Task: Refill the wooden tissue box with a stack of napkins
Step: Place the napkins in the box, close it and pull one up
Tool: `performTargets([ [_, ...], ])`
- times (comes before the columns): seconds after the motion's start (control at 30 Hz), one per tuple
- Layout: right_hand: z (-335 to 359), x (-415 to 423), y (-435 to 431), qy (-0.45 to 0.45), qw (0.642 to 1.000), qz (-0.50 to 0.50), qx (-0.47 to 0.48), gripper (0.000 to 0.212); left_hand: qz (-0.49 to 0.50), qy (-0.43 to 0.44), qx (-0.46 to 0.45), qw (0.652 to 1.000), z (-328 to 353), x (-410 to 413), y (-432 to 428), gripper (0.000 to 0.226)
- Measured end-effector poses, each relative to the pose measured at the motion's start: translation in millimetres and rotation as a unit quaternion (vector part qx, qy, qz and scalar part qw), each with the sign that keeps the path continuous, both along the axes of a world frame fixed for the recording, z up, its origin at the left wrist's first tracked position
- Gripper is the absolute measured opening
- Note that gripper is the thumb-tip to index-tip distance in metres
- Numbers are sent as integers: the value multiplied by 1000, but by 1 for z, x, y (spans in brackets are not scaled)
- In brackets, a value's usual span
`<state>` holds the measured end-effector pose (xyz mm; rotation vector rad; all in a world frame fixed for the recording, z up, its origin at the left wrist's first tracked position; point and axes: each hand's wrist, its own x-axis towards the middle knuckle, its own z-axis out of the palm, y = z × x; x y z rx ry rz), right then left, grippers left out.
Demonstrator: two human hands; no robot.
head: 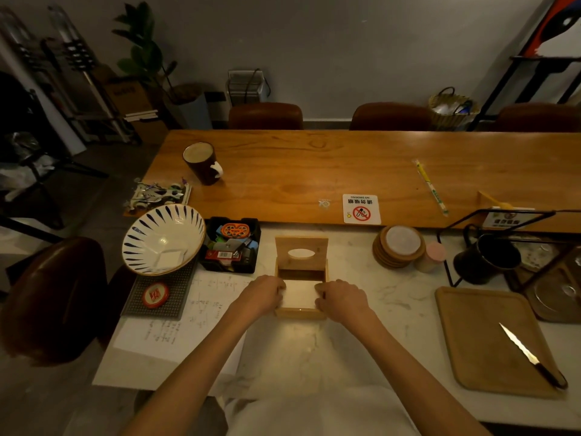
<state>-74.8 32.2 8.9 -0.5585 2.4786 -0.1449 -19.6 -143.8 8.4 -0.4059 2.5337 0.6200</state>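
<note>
Wooden tissue box (pixel 300 312) sits on marble tabletop (pixel 393 297), lid (pixel 301 251) tipped up at rear w/ oval slot. White napkin stack (pixel 300 295) lies inside box. Left hand (pixel 262 295) & right hand (pixel 342 298) each curl over a box side, fingertips on the stack; grip looks pressing, not clenched. Striped bowl (pixel 163 239) to left.

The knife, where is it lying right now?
In the head view, the knife lies diagonally on the wooden cutting board at the lower right, to the right of the right hand and below the black mug.
</note>
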Motion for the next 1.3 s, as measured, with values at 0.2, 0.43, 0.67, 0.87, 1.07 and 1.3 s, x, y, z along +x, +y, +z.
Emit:
performTargets([
  [0.2,-7,7,-5,33,999,-14,-2,25,5,-16,-11,1000,-3,-2,7,48],
  [0.43,1,6,-7,-4,1000,-12,-10,36,-14,-5,-31,999,-8,-2,7,50],
  [0.67,17,9,16,-77,982,-74,-154,57,172,146,118,967,2,13,-4,21],
  [0.87,10,15,14,-254,815,-296,-428,51,363,56,465,805,-12,25,-3,58],
  [1.07,12,16,31,-267,753,-374,-471,70,315,30,559,767,-6,16,24,62],
  [1.3,17,12,71,-285,744,-401,-452,31,299,10,582,757,0,3,56,60],
])
